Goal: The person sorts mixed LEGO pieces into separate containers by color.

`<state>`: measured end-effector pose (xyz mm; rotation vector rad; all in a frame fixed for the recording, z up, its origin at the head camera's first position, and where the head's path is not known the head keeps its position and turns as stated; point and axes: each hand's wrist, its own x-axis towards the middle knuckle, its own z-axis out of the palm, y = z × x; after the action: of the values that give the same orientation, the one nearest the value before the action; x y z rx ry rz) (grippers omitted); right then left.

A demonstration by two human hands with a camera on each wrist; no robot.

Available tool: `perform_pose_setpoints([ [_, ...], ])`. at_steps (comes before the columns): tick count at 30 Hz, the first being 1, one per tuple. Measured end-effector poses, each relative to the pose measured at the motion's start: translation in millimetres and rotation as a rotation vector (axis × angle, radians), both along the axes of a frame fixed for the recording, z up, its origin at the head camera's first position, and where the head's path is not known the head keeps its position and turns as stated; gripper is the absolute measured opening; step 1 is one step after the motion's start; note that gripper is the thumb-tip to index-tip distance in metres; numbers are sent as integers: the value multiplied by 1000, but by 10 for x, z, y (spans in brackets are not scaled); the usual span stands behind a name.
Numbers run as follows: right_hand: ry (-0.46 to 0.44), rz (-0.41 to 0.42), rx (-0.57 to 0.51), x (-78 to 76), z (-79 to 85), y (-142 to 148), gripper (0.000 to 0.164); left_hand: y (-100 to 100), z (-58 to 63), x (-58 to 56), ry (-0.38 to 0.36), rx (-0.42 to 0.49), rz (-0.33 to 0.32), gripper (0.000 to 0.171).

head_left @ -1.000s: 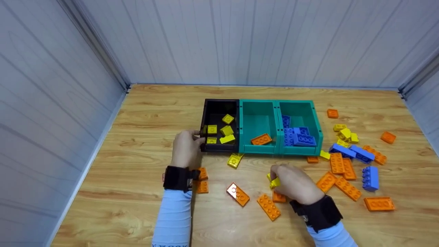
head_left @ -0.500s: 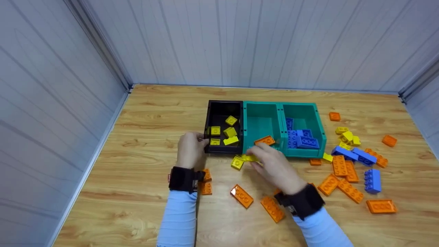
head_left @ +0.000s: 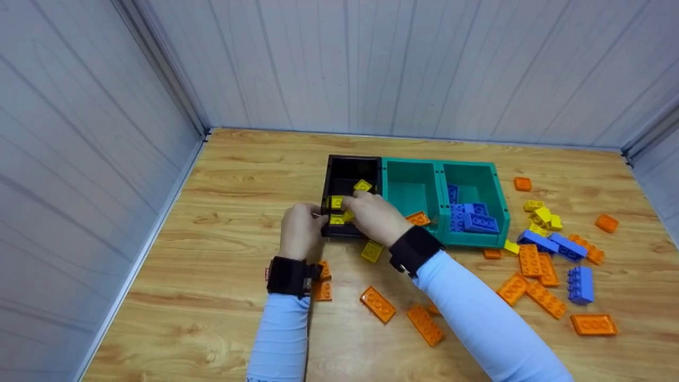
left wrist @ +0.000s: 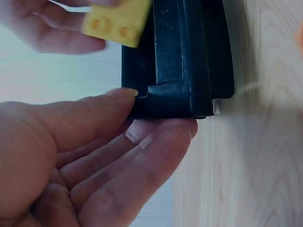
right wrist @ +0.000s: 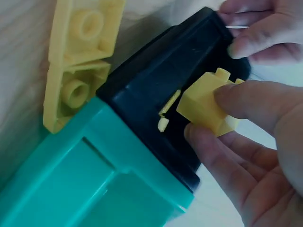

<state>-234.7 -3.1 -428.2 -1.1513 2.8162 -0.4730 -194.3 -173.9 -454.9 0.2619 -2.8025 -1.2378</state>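
My left hand (head_left: pixel 299 228) pinches the near left edge of the black bin (head_left: pixel 350 171), thumb on the rim and fingers underneath in the left wrist view. Over that bin, my right hand (head_left: pixel 375 215) holds a yellow toy brick (right wrist: pixel 201 101) between thumb and fingertips. In the left wrist view the brick (left wrist: pixel 118 21) shows two studs. Several yellow bricks (head_left: pixel 337 201) lie in the bin, partly hidden by the right hand. More yellow bricks (head_left: pixel 372 251) lie on the table just in front of it.
Joined to the black bin are a middle teal bin (head_left: pixel 409 172) with an orange brick (head_left: pixel 419 218) and a right teal bin (head_left: pixel 467 175) with several blue bricks (head_left: pixel 480 223). Loose orange bricks (head_left: pixel 377 304), yellow bricks and blue bricks (head_left: pixel 580 285) lie in front and to the right.
From the front of the table, my right hand has moved left and forward to the black bin with the yellow brick. My left hand keeps its hold on the bin.
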Motion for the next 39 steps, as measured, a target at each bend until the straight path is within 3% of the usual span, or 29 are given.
perform_pose_setpoints([
  [5, 25, -8, -10, 58, 29, 69, 26, 5, 3, -1, 1, -8, 1, 12],
  [9, 93, -7, -114, 235, 26, 226, 20, -4, 8, 6, 21, -19, -17, 15],
  [15, 61, -80, -193, 523, -145, 475, 19, 7, 32, 11, 32, -41, -20, 16],
  [18, 51, -79, -178, 612, -264, 525, 26, 6, 35, 11, 37, -52, -16, 16],
  [22, 48, -14, -110, 700, -394, 539, 31, 13, 23, 12, 29, -57, -14, 16],
  [27, 64, 52, -54, 774, -490, 534, 24, 19, 6, 17, 29, -65, -23, 16],
  [33, 98, 106, -40, 813, -475, 551, 13, 16, 9, 15, 29, -62, -28, 15],
  [39, 37, 95, -9, 843, -384, 587, 16, 8, 27, 41, 18, -71, -66, 16],
])
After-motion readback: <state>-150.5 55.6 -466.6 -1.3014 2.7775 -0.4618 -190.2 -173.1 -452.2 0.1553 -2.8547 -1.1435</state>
